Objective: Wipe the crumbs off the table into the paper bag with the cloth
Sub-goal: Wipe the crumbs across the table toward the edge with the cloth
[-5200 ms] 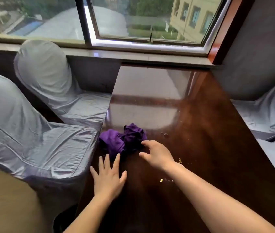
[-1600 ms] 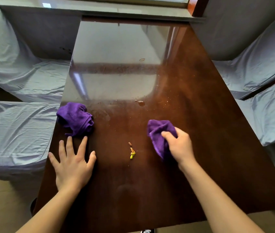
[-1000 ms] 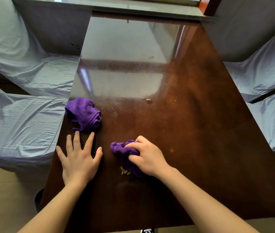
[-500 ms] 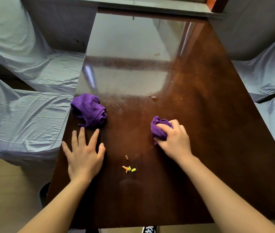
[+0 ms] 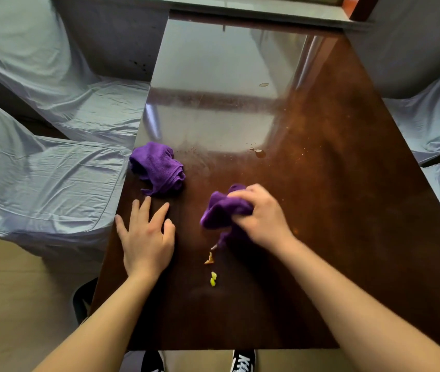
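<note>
Under right hand [image 5: 262,216], cloth [image 5: 221,210] partly hidden, blurred

white lettering on right black shoe [image 5: 243,363] at bottom edge, cut off, unreadable, no other text anywhere

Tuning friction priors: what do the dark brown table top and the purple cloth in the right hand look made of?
Dark brown table top: looks like lacquered wood or veneer; the glossy surface mirrors the window. Purple cloth gripped by the right hand: soft, fuzzy terry or microfibre, going by its matte nap and bunched folds.
</note>
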`<state>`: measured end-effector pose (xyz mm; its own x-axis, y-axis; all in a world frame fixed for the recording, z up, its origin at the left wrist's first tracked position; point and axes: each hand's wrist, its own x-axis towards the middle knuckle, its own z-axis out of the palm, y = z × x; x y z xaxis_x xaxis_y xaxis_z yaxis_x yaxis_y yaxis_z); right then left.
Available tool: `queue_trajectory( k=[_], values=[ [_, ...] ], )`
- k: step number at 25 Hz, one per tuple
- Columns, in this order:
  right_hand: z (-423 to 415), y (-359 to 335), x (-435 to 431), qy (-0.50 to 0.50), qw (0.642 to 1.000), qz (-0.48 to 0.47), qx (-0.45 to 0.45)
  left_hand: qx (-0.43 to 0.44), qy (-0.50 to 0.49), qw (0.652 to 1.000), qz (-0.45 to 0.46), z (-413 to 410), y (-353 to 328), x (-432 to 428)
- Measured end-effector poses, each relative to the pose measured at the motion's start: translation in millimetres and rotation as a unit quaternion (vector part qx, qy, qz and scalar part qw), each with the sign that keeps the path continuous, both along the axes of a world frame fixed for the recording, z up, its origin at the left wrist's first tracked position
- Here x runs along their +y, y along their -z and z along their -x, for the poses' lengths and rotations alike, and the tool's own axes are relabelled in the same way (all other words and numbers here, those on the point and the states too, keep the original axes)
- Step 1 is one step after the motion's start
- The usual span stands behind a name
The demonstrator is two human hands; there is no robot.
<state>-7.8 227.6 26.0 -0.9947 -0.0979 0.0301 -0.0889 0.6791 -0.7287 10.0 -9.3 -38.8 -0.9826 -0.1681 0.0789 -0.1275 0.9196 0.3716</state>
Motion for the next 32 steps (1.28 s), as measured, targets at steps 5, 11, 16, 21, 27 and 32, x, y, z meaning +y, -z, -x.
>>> queue_trajectory(
  k=[5,11,16,21,27,32],
  values=[
    [51,13,-9,-0.037,0.987,-0.147,-0.046,0.027,-0.010,0.999,-0.044,-2,-1,-3],
    [-28,16,-28,-0.157,0.983,-0.082,-0.052,0.034,-0.008,0.998,-0.052,-1,-1,-3],
    [-53,8,5,0.022,0.991,0.122,-0.054,0.044,-0.004,0.995,-0.093,-3,-3,-7],
    [-87,24,38,0.238,0.967,0.000,-0.090,0.015,0.038,0.991,-0.126,-4,-4,-19],
    [-137,32,-66,0.214,0.965,-0.147,-0.025,-0.028,0.217,0.975,-0.025,-28,-6,-67],
    [-138,28,-145,0.133,0.989,-0.059,-0.033,-0.007,0.238,0.971,-0.023,-73,-9,-84]
  ],
)
